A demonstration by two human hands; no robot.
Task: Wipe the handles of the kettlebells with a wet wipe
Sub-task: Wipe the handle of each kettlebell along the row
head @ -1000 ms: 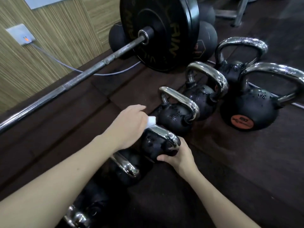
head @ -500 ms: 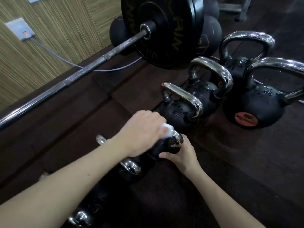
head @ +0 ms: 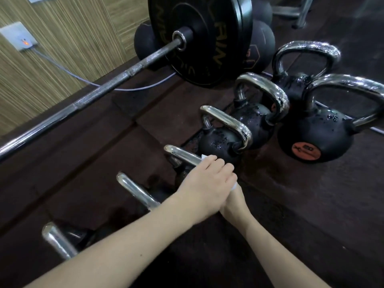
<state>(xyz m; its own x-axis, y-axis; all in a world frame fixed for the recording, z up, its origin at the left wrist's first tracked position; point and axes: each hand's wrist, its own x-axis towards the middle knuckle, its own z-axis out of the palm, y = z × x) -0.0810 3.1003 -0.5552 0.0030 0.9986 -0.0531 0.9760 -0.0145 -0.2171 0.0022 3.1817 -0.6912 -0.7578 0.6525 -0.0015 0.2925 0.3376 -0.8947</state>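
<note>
Fingers point(head: 223, 166) of the left hand point(head: 205, 183) are curled down over the chrome handle point(head: 182, 155) of a small kettlebell, closed on a white wet wipe point(head: 204, 156) whose edges peek out at the far side of the knuckles and again at the right, near the little finger. Under that hand the right hand point(head: 234, 199) is mostly covered; it lies against the near right side of the same kettlebell, but whether its fingers are wrapped around the bell or only pressed to it cannot be told.

Only the far left end of the wiped handle is bare. This kettlebell stands in a diagonal row on the dark floor point(head: 291, 204). Toward the near left come two more chrome handles, the next handle point(head: 136, 191) just beside the left forearm and the nearest handle point(head: 57, 240) at the lower left. Toward the far right come a larger kettlebell point(head: 220, 140) with water droplets on its black body, then a bigger one point(head: 257, 115), then the farthest kettlebell point(head: 299, 82). To their right stands a big kettlebell with an orange label point(head: 315, 136), also beaded with drops.

A barbell point(head: 104, 90) runs from the left edge to a black weight plate point(head: 203, 38) at the far centre, with dark round balls point(head: 261, 40) behind it. A wall socket point(head: 19, 37) sits on the wood-patterned wall at far left, its cable point(head: 70, 72) trailing down to the floor.
</note>
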